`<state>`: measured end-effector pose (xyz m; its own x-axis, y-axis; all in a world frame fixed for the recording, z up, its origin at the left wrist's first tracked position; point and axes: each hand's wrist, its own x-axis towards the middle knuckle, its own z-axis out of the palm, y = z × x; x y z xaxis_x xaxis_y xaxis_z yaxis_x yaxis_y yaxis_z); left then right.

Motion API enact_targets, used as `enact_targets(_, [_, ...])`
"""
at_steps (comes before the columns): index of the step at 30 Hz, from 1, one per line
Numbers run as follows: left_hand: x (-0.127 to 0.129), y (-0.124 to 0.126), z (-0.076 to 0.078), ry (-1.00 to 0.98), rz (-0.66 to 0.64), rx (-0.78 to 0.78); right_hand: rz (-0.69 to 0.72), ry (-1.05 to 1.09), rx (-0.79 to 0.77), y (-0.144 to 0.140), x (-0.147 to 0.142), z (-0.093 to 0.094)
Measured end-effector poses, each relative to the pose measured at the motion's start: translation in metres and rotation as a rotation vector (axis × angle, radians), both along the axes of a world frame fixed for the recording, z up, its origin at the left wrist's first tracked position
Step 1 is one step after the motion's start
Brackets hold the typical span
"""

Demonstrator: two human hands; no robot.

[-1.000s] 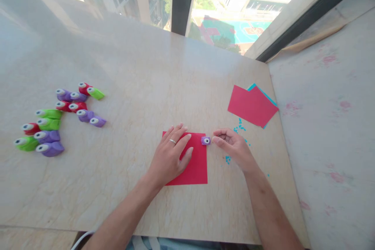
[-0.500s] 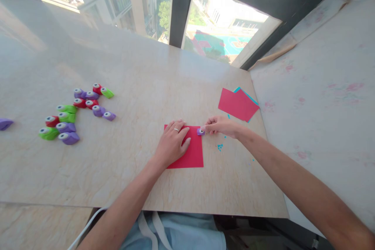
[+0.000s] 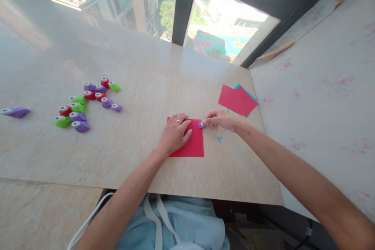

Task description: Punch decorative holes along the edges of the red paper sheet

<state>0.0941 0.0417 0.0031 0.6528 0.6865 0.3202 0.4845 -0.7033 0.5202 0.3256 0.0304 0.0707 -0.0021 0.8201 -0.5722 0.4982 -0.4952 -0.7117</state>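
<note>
Fingers of the left hand (image 3: 174, 134) lie flat and loosely spread, gripping nothing; those of the right hand (image 3: 219, 119) are curled in, the thumb against a small purple plastic paper punch with a round white top (image 3: 200, 125), though whether they grip it I cannot tell. Toward the left edge of the beige marbled desk (image 3: 140, 133) lies a lone purple plastic punch (image 3: 20, 112). Next comes a close cluster of purple, red and green plastic punches (image 3: 89, 95), well back from the near edge. Nearer the middle, the left hand covers the left part of a red paper sheet (image 3: 196, 144); the small punch straddles that sheet's right edge by its far corner. Tiny blue paper bits (image 3: 219, 139) dot the desk beyond it, and overlapping red and blue paper sheets (image 3: 237, 99) lie by the desk's right edge.
</note>
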Motion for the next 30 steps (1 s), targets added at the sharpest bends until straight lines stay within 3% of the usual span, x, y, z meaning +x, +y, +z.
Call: enact_targets(30, [-0.0005, -0.0008, 0.0014, 0.006, 0.009, -0.014, -0.010, -0.036, 0.044, -0.0074, -0.0039, -0.0020])
